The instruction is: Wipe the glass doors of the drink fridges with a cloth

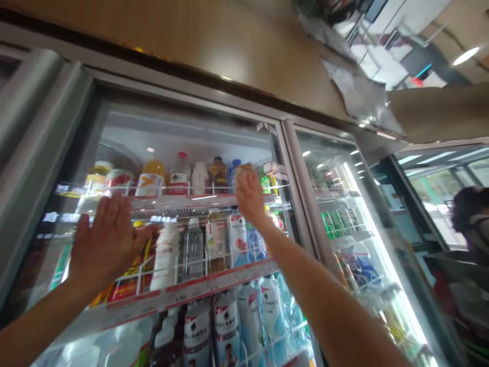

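Observation:
My left hand (101, 242) lies flat with fingers spread against the glass door (183, 120) of a drinks fridge, in front of the left end of the shelves. Higher and to the right, my right hand (250, 196) is at the same glass. Its fingers are bent over a small tan pad-like thing (245, 167), blurred and partly hidden. Behind the glass, a bottle with an orange cap (152, 178), a red-capped bottle (181, 173) and a blue-capped bottle (234, 173) stand on the top shelf.
Several bottles (196, 331) fill the lower shelves. To the right is another glass-fronted fridge section (336, 204), beyond a grey door frame (303, 188). A wooden panel (191, 35) runs above. A person (473, 219) is at the far right, near windows.

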Demonstrator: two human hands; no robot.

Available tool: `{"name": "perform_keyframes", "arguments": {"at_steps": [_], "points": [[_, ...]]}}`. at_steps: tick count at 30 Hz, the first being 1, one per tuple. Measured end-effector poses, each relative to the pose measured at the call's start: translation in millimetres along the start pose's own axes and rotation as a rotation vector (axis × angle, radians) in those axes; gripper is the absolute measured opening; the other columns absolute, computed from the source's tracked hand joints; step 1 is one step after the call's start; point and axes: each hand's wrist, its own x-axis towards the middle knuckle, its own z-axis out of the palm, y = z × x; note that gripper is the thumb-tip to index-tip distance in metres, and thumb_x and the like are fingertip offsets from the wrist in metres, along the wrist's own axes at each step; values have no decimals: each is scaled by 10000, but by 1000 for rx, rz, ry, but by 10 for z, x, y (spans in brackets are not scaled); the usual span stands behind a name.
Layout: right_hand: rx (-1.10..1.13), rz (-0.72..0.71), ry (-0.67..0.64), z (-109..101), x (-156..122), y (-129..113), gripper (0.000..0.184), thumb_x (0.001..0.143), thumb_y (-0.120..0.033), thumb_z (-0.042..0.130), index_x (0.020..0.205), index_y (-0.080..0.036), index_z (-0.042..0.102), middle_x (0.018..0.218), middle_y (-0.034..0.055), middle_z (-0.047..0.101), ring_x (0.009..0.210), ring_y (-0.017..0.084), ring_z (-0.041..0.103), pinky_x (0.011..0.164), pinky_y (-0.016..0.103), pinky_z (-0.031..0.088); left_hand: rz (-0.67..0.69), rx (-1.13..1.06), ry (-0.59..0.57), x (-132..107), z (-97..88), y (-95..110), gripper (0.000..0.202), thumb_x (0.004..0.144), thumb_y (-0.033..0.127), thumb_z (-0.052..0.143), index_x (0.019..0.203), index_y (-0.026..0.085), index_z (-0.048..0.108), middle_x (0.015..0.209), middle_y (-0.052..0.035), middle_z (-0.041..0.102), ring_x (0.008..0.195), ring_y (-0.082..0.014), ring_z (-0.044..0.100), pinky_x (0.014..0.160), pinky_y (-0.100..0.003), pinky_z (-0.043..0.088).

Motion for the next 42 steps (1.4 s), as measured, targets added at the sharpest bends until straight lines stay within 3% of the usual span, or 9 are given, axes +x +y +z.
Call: {"name": "perform_keyframes", "arguments": {"at_steps": [4,10,13,17,23,26,30,36,42], "points": [[132,-222,-66,91,-296,-431,405,875,-342,452,1270,-275,514,1433,-11,384,1367,187,237,1105,354,269,-5,-20,34,-28,52,-81,835,827,598,83,1373,-7,263,1454,-239,265,1374,-334,187,1087,-549,163],[27,243,-126,-258,-398,452,475,903,-172,258,1335,-67,425,1378,188,420,1339,266,298,1076,527,256,-8,-51,13,-17,22,-49,774,848,543,91,1374,-2,249,1458,-236,254,1381,-321,163,1087,-557,135],[-10,217,-176,-149,-466,112,463,906,-215,330,1347,-111,422,1443,135,346,1372,245,233,1114,459,222,15,-108,31,-26,8,-34,798,836,575,84,1382,13,234,1469,-227,233,1389,-307,142,1094,-549,96],[20,-101,-273,-67,-764,-242,446,897,-295,417,1340,-253,436,1494,-1,274,1400,174,146,1128,364,211,15,-203,54,-52,-24,-4,818,827,591,92,1375,4,249,1474,-228,217,1396,-298,116,1102,-531,56],[-60,259,-114,-296,-825,269,486,884,-157,296,1340,-24,398,1383,239,390,1343,309,287,1037,549,294,28,-139,44,-62,7,-14,733,872,506,125,1370,-17,252,1472,-240,216,1399,-293,106,1110,-520,54],[-32,221,-128,-158,-854,-134,496,888,-199,311,1359,-64,389,1436,193,334,1379,292,203,1069,529,266,36,-129,9,-46,-27,-44,721,873,495,137,1366,-17,262,1473,-234,218,1395,-299,117,1110,-517,57],[91,-114,-241,-88,-1017,-485,489,875,-302,410,1360,-237,408,1489,19,284,1404,204,131,1118,433,223,53,-143,-61,-165,-125,-85,726,863,509,138,1363,0,276,1475,-220,224,1386,-309,145,1095,-541,105],[64,258,-49,-112,-826,-23,495,891,-194,274,1365,-112,389,1430,147,363,1372,254,227,1074,515,255,179,-44,-140,-729,-67,-158,693,858,498,198,1344,27,346,1447,-205,311,1390,-304,165,1078,-526,226],[268,-252,-125,48,-713,-739,455,871,-261,399,1322,-260,457,1453,12,360,1385,202,198,1105,429,229,307,106,-23,-1040,12,-288,643,864,501,295,1367,105,348,1438,-157,347,1359,-284,270,1054,-492,319]]}}
